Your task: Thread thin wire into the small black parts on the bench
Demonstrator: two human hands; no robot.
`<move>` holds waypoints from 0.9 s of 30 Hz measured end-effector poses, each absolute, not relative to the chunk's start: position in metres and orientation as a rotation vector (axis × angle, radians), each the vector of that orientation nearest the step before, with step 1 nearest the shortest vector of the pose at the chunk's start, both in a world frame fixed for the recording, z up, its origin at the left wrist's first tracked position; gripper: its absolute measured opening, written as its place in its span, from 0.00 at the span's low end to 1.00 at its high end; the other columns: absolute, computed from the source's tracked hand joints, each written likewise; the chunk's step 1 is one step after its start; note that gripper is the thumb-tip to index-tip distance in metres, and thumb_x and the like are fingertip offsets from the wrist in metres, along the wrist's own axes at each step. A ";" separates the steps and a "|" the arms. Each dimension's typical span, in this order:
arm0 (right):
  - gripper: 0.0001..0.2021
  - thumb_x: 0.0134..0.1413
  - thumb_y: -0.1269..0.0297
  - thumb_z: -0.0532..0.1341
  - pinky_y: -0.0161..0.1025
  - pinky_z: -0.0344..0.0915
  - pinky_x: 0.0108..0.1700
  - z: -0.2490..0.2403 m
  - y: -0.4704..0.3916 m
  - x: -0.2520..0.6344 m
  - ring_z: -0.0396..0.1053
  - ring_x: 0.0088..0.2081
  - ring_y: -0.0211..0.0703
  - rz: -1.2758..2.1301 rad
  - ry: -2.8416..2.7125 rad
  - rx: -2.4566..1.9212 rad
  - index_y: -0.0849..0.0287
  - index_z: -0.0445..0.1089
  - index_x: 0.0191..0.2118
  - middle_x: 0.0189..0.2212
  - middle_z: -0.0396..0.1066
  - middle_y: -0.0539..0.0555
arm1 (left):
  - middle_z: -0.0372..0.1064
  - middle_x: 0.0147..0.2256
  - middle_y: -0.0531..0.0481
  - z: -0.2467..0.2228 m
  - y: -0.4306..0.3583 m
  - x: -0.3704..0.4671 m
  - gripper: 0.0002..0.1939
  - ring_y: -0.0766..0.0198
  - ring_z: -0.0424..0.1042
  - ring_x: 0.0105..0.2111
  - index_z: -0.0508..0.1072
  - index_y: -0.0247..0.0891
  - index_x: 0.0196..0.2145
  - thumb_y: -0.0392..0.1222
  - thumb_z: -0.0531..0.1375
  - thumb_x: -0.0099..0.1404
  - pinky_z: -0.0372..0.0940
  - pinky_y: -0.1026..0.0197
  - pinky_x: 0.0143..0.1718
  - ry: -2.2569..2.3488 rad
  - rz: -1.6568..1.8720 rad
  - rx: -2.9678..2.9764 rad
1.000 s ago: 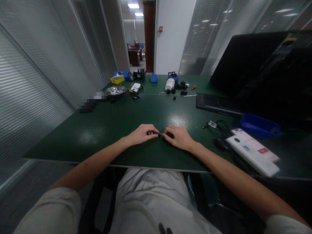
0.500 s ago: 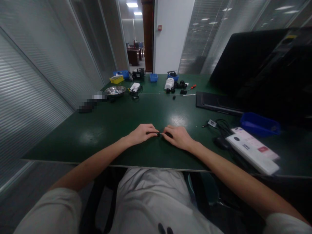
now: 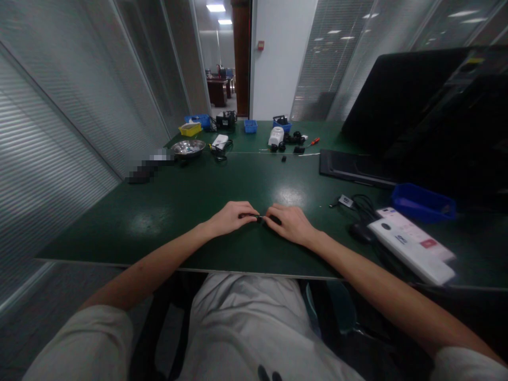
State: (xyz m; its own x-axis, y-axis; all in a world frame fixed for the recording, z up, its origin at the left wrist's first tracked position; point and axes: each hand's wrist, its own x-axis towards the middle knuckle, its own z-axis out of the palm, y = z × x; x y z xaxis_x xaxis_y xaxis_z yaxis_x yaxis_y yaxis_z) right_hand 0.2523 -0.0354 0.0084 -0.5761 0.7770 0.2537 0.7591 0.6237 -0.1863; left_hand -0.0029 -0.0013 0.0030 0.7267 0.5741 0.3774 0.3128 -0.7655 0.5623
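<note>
Green table [image 3: 222,185] in a blind-lined room; small dark part [image 3: 259,218] held between two hands

Most of the room's width is taken up by the green surface; its right side is occupied by a large black screen [image 3: 413,95], in front of which a flat black base [image 3: 353,168] is seen. Nearer, a white slab-like case [image 3: 413,251] is laid beside a blue tray [image 3: 423,203]; dark cables [image 3: 363,206] are bunched just beside the case.

Close to the front edge, the left hand [image 3: 234,217] and the right hand [image 3: 289,222] are brought nearly together, palms down. Farther back, a metal bowl [image 3: 189,148] is placed at the left, with a yellow basket [image 3: 190,129] behind it; a white device [image 3: 275,136] is set beside black coiled items [image 3: 294,138], and an orange-handled tool [image 3: 315,142] is left to their right.

Smallest of all, the dark part is located in the narrow gap between the hands, pinched at its left by thumb and fingers of the left hand; a slim dark item [image 3: 274,218] is gripped by closed fingers of the right hand, its pale tip [image 3: 262,217] pointed at the part; whether the two are touching cannot be told.
</note>
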 end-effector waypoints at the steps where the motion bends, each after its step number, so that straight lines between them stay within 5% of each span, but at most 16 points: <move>1: 0.14 0.72 0.54 0.53 0.37 0.50 0.33 0.008 -0.035 0.252 0.68 0.33 0.40 0.100 -2.521 -1.229 0.55 0.72 0.43 0.38 0.73 0.52 | 0.76 0.44 0.42 0.004 -0.002 -0.003 0.14 0.60 0.75 0.43 0.81 0.36 0.49 0.45 0.60 0.73 0.67 0.59 0.48 0.677 0.774 2.443; 27: 0.15 0.74 0.56 0.50 0.39 0.48 0.31 0.004 -0.038 0.246 0.68 0.32 0.41 -0.044 -2.585 -1.238 0.57 0.70 0.43 0.38 0.73 0.55 | 0.72 0.47 0.40 -0.001 -0.005 0.001 0.17 0.58 0.73 0.48 0.78 0.37 0.55 0.43 0.54 0.77 0.67 0.58 0.52 0.650 0.705 2.579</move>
State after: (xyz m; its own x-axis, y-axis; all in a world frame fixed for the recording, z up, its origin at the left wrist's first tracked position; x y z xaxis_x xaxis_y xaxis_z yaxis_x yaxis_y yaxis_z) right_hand 0.2455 -0.0376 0.0035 -0.5963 0.7602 0.2580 0.7685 0.6334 -0.0902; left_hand 0.0014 -0.0049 -0.0009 0.7661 0.5236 0.3727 0.3290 -0.8176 0.4725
